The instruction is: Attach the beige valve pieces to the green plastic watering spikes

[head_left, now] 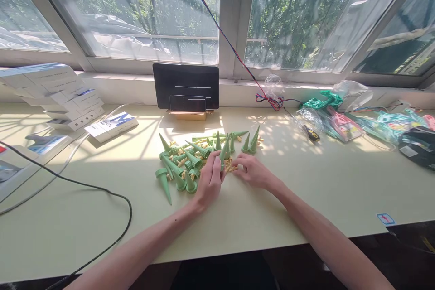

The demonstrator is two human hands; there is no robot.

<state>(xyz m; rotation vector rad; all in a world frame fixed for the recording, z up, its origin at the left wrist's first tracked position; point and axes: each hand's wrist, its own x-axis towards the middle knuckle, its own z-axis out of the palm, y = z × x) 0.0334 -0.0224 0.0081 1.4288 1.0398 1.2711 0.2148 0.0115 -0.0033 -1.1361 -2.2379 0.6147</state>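
A heap of green plastic cone spikes (185, 161) lies on the pale table (102, 217), mixed with small yellow pieces (232, 166). My left hand (210, 181) rests at the heap's right edge, its fingers closed round one green cone (224, 152) that points up. My right hand (253, 171) lies just to the right, fingertips pinched at the small yellow pieces. Two more cones (250, 142) stand upright behind my right hand.
A dark tablet (186, 82) stands on a wooden holder at the window sill. White boxes (64, 95) are stacked at the left, and a black cable (102, 190) curves across the table. Plastic bags (343, 115) and red-blue wires (270, 99) lie at the right.
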